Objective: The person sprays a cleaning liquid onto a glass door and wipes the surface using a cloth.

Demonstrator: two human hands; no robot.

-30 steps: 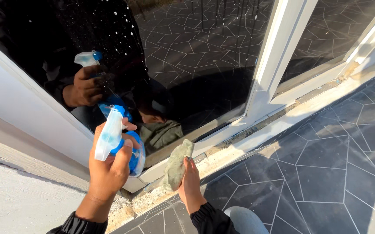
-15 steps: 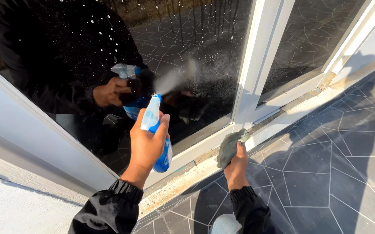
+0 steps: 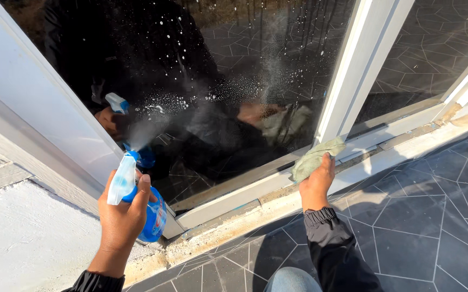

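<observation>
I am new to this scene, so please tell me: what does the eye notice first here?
First, the blue spray bottle in the left hand, low on the left, sending mist at the dark glass, which is dotted with white droplets. Next, the right hand presses a green cloth against the white frame at its foot.

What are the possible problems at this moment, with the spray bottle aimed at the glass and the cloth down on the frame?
1. The left hand sprays the blue spray bottle while droplets already dot the glass pane; they may run down and streak.
2. The green cloth in the right hand rests on the white frame beside a gritty sill; it may pick up dirt and smear the glass.
</observation>
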